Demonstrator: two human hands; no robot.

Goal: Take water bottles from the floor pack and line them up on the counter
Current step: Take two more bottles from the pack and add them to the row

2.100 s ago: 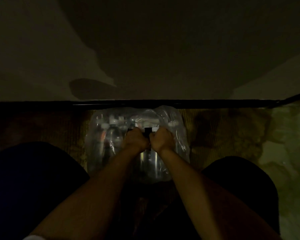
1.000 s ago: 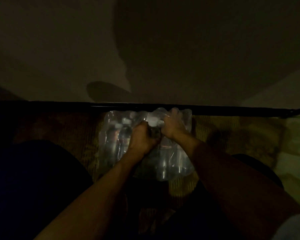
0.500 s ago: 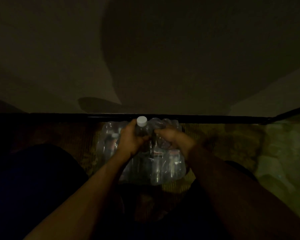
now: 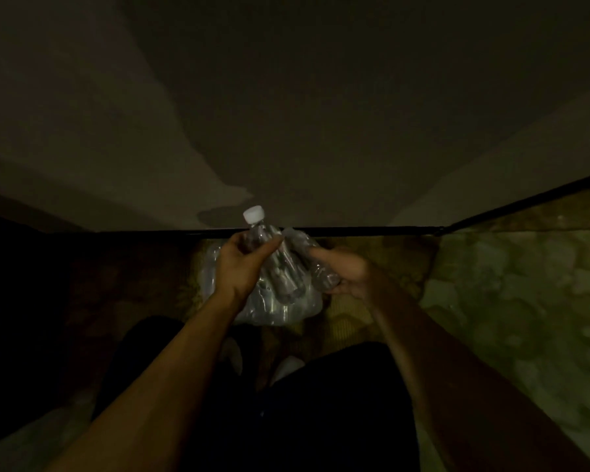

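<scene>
A bottle [image 4: 269,257] is gripped by the left hand [image 4: 241,267] at 12 o'clock above the pack [image 4: 269,308]; a second bottle [image 4: 315,270], dim and half hidden, is held by the right hand [image 4: 346,274].

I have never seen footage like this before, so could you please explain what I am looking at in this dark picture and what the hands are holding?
There is no machine here: a person wears a camera on the head, looking down at their own two bare arms. The left hand grips a clear water bottle with a white cap, lifted above a plastic-wrapped pack of bottles on the patterned floor. The right hand holds a second clear bottle beside it. Beyond the pack is a plain wall. The dark shapes below are the person's legs.
</scene>
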